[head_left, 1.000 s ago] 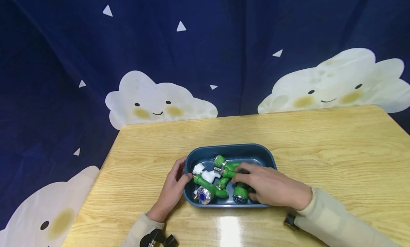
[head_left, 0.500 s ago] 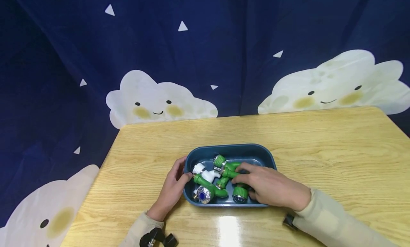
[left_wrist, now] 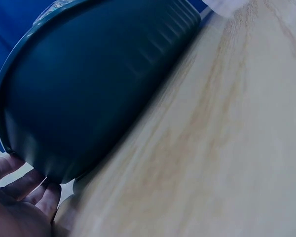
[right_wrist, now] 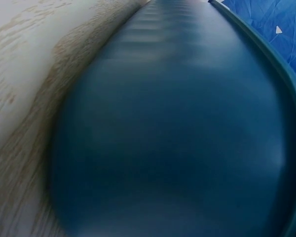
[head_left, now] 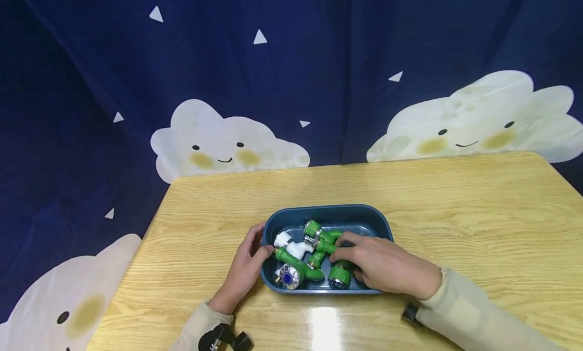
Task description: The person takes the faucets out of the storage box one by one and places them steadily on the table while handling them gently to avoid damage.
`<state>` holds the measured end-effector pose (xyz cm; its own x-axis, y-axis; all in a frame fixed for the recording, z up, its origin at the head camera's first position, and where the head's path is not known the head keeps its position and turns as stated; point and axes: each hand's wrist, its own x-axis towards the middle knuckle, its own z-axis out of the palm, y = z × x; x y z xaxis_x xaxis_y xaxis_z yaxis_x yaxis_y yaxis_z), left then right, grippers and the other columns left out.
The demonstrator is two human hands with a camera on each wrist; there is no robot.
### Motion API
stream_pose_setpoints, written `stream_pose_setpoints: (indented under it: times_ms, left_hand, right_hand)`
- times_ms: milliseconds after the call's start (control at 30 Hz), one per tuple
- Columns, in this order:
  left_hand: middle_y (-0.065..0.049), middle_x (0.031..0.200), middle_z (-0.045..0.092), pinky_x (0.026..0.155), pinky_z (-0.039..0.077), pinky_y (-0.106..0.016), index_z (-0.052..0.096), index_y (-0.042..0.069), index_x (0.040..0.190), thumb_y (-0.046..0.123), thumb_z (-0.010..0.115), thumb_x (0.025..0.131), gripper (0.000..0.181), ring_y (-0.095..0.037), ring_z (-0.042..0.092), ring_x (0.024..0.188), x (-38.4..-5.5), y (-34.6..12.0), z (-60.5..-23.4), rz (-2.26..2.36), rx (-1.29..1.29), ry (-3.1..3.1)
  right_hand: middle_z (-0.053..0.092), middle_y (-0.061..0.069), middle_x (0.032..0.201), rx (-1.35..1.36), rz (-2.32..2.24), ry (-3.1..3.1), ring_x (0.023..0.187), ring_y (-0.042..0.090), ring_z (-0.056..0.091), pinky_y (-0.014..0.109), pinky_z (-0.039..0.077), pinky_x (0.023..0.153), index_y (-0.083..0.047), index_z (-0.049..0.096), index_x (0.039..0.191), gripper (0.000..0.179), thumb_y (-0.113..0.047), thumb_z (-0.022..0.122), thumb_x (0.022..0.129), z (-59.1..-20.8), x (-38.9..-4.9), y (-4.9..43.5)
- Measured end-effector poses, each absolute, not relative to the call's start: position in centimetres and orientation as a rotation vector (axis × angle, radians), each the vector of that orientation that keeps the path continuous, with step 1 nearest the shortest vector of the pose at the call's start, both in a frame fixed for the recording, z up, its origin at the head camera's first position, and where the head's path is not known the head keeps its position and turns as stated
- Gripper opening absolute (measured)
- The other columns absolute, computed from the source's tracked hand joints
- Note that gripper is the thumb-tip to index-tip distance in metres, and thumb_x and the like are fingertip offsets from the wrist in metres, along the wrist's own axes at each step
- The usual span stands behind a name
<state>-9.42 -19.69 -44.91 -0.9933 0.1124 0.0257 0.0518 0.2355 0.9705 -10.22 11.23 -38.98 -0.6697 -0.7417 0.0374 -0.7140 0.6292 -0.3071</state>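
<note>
A dark blue plastic bin (head_left: 328, 292) holds several plastic taps. My left hand (head_left: 246, 265) grips its left end, thumb at the rim and fingers along the outside wall, as the left wrist view also shows. Inside the bin's right half, my right hand (head_left: 384, 265) holds a tap with a green ribbed knob (head_left: 339, 276); the hand hides most of its body. Left of it lie a green tap (head_left: 298, 264) with a chrome, blue-centred handle and a white tap (head_left: 298, 249). Another green tap (head_left: 313, 228) lies behind. The bin's wall (right_wrist: 177, 123) fills the right wrist view.
The bin stands on a light wooden table (head_left: 455, 209). Behind the table hangs a dark blue curtain (head_left: 337, 73) printed with white clouds and triangles. A black device (head_left: 223, 338) is strapped at the left wrist.
The green knob by my right hand has turned and shifted slightly left. Both hands keep nearly the same place, and the bin has not moved.
</note>
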Motion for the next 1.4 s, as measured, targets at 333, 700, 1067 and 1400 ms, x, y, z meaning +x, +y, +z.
stream_pose_setpoints:
  times_ms: [333,700,1067,1400]
  left_hand:
    - [-0.012,0.141,0.06,0.099,0.047,-0.02,0.051,0.015,0.147,0.007,0.054,0.099,0.048,-0.014,0.058,0.118,-9.39,-19.64,-44.81,1.902,0.163,2.443]
    - [-0.011,0.141,0.06,0.1,0.047,-0.02,0.051,0.016,0.147,0.008,0.054,0.1,0.048,-0.014,0.058,0.118,-9.33,-19.7,-44.87,1.899,0.172,2.441]
    - [-0.012,0.141,0.06,0.099,0.048,-0.02,0.052,0.016,0.146,0.007,0.055,0.1,0.047,-0.013,0.058,0.117,-9.39,-19.72,-44.95,1.899,0.185,2.449]
    - [-0.012,0.14,0.06,0.099,0.048,-0.02,0.052,0.016,0.146,0.007,0.054,0.1,0.047,-0.014,0.058,0.118,-9.4,-19.7,-44.95,1.899,0.171,2.448]
  right_hand:
    - [0.067,0.001,0.121,-1.234,-0.483,2.753,0.096,0.022,0.07,0.033,0.055,0.071,-0.023,0.077,0.115,0.038,-0.002,0.077,0.084,-38.96,-10.22,11.08]
    - [0.068,0.001,0.119,-1.212,-0.493,2.77,0.094,0.022,0.071,0.034,0.056,0.07,-0.024,0.078,0.113,0.036,-0.002,0.075,0.085,-39.17,-10.2,11.06]
    - [0.068,0.001,0.121,-1.229,-0.472,2.779,0.093,0.023,0.071,0.034,0.055,0.067,-0.026,0.078,0.113,0.037,-0.003,0.078,0.084,-39.17,-10.14,11.06]
    - [0.069,0.0,0.121,-1.245,-0.469,2.803,0.094,0.023,0.072,0.034,0.055,0.066,-0.027,0.078,0.111,0.035,-0.004,0.078,0.084,-39.34,-10.03,11.13]
